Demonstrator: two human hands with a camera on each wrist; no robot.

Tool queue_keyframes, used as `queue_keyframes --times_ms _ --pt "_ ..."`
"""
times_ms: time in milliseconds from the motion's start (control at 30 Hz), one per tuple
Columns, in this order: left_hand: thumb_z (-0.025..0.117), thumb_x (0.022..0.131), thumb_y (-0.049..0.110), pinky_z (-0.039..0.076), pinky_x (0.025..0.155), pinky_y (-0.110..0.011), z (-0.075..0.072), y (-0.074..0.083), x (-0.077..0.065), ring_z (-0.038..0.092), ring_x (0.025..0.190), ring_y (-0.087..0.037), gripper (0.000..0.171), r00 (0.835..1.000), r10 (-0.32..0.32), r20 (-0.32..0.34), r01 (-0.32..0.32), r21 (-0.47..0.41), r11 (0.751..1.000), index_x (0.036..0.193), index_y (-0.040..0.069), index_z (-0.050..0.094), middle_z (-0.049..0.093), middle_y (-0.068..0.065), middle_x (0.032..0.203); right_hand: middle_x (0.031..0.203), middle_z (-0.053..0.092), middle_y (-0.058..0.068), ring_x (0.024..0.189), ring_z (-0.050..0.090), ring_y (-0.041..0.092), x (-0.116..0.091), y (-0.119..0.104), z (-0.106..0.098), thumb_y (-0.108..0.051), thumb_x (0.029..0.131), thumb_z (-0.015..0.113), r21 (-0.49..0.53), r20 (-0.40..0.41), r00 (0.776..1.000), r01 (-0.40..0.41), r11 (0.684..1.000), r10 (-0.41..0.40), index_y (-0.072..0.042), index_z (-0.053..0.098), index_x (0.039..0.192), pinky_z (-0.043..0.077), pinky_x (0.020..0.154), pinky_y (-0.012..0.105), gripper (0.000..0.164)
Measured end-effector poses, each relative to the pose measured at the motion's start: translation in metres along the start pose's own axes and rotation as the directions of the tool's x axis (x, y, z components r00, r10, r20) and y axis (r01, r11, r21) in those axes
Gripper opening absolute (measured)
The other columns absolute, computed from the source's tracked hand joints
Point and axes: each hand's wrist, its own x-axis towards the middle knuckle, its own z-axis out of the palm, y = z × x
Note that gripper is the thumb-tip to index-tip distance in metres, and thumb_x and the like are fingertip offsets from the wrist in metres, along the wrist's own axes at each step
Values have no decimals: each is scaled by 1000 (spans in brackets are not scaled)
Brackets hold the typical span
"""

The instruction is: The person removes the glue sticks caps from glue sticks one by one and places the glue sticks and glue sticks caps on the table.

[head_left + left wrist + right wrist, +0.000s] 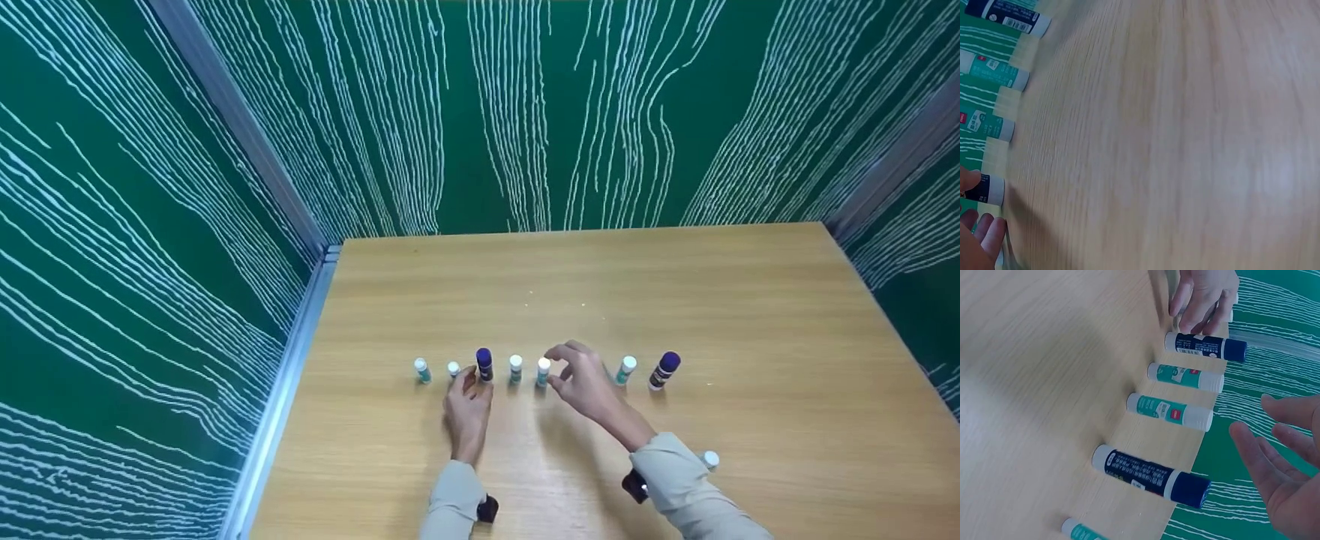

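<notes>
Above the table [480, 289], right hand [589, 384] spread; left hand [467, 412] by navy stick [484, 362], grip unclear.

In my right wrist frame, at lower centre, a navy glue stick [1140, 471] shows white print, a brighter blue cap [1190, 490], a white ring and a white base. Above it there, a teal glue stick [1154, 408] has a white cap [1198, 418], a white base and a small red square on its label. The bench [585, 270] before me is yellow-tan, streaked with wood grain. Across the top of my head frame the wall [491, 97] is deep green, striped with wavy white lines; the rail [279, 401] at lower left is silvery blue. My sleeves [454, 495] are plain pale grey, the wrist devices [487, 510] black.
</notes>
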Motion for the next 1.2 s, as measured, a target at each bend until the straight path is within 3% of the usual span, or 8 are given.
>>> queue_keyframes --times_ms 400,767,1000,1200 --pt "75 79 8 52 87 -37 8 4 5 64 99 -23 43 1000 24 7 -24 40 999 118 15 61 66 -8 112 95 63 14 61 60 14 14 -6 21 7 73 76 0 27 999 28 1000 -28 1 67 98 51 52 19 27" --pt "74 81 15 51 83 -42 8 5 6 66 89 -14 34 994 104 -36 -95 187 978 112 20 62 70 1 99 95 61 13 63 60 16 33 -17 43 7 74 73 -5 64 996 67 998 -66 1 66 99 51 54 21 27" --pt "72 82 14 53 75 -40 13 3 6 65 85 -15 31 991 126 -48 -113 212 971 111 21 62 70 4 94 94 60 13 66 59 18 44 -17 64 8 72 73 -19 93 991 94 995 -92 4 66 100 52 58 24 29" --pt "62 88 14 52 62 -36 17 2 8 63 80 -18 26 987 151 -58 -128 283 950 113 21 61 69 3 98 96 60 17 75 61 28 47 -16 77 12 70 69 -20 130 988 91 996 -88 4 66 102 53 59 28 33"
